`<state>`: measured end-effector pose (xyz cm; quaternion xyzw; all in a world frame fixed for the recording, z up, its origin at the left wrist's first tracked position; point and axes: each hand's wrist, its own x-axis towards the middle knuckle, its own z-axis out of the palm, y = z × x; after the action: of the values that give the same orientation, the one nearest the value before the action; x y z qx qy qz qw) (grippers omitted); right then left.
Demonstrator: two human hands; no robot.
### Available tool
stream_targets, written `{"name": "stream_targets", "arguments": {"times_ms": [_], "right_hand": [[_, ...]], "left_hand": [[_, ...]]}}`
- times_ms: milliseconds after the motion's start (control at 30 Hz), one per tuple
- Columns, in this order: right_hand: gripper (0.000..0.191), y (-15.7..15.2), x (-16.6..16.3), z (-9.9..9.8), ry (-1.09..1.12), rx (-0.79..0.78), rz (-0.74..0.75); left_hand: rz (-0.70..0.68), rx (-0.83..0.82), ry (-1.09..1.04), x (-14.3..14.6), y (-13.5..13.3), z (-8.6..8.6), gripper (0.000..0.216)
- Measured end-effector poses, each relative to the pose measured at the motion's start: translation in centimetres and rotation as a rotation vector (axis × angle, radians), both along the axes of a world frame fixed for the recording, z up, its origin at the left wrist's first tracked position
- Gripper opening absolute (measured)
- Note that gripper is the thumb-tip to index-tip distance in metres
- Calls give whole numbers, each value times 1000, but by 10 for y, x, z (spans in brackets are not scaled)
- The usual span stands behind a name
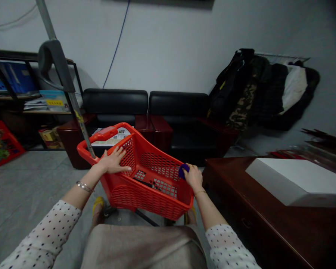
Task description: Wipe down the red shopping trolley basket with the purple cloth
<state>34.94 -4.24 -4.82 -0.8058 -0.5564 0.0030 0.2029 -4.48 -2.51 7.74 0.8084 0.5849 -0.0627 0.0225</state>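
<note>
A red plastic shopping cart (152, 194) stands before my knees, its handle end toward the left. Spread over the cart's rim near the handle is my left hand (114, 160), with its fingers apart and nothing in it. My right hand (194, 177) is at the cart's narrow right end, closed on a purple cloth (183, 171) against the upper rim of the far side. Part of the cloth is hidden by the fingers. The basket has mesh walls, and a dark strip lies along its floor.
A metal pole with a grey grip (56, 63) rises at the cart's handle. Black sofas (179, 104) line the wall behind. A dark wooden table (235, 190) bears a white box (299, 179) at right. Coats (257, 89) hang behind it; a shelf (33, 111) stands left.
</note>
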Motion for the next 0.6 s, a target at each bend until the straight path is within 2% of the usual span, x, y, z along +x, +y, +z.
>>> {"name": "stream_targets", "arguments": {"times_ms": [67, 100, 167, 233, 367, 500, 600], "right_hand": [[41, 14, 0, 4, 40, -7, -11], [40, 21, -1, 6, 59, -15, -18], [39, 30, -6, 13, 93, -30, -28], [40, 30, -12, 18, 120, -34, -39], [43, -12, -22, 12, 179, -63, -66], [45, -59, -22, -1, 221, -48, -76], [43, -47, -14, 5, 199, -26, -97]], "left_hand": [[-189, -45, 13, -3, -7, -3, 92], [-233, -60, 18, -3, -9, -5, 86], [-206, -62, 23, -1, -12, -11, 77], [-110, -50, 22, 2, -11, -16, 77], [-2, -76, 47, 4, -9, -18, 86], [-49, -62, 80, 2, -12, -15, 91], [-98, -57, 95, 3, -17, -13, 91]]}}
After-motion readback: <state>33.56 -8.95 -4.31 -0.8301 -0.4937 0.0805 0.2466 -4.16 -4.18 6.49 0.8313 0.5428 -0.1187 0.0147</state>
